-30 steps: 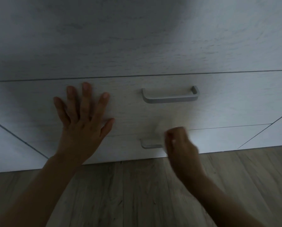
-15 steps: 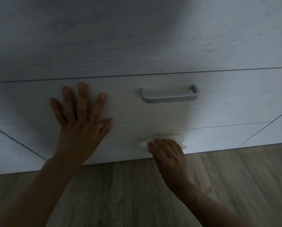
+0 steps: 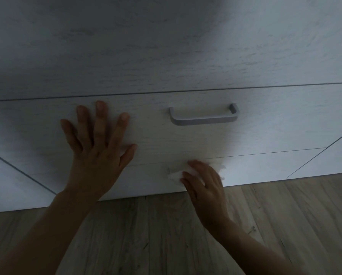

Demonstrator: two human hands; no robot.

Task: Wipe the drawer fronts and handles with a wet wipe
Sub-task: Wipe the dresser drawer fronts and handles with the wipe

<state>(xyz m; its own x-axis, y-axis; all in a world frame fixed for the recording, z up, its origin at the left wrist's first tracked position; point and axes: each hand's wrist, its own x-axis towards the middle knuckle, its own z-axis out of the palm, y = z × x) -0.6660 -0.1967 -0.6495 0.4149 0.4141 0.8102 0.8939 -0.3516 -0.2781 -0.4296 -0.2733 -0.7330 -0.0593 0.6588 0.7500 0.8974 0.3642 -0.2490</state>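
A pale wood-grain chest shows two drawer fronts. The upper drawer front carries a grey bar handle. My left hand lies flat with spread fingers on the upper front, left of that handle. On the lower drawer front, my right hand holds a white wet wipe over the lower handle, fingers bent around it. That lower handle is almost fully hidden by the wipe and hand.
The chest's flat top panel fills the upper half of the view. Wood-look floor runs under the chest's bottom edge. Side panels angle away at left and right. The light is dim.
My right hand brought the wipe down onto the lower handle and has slid slightly right along it. The left hand stayed pressed on the upper front.
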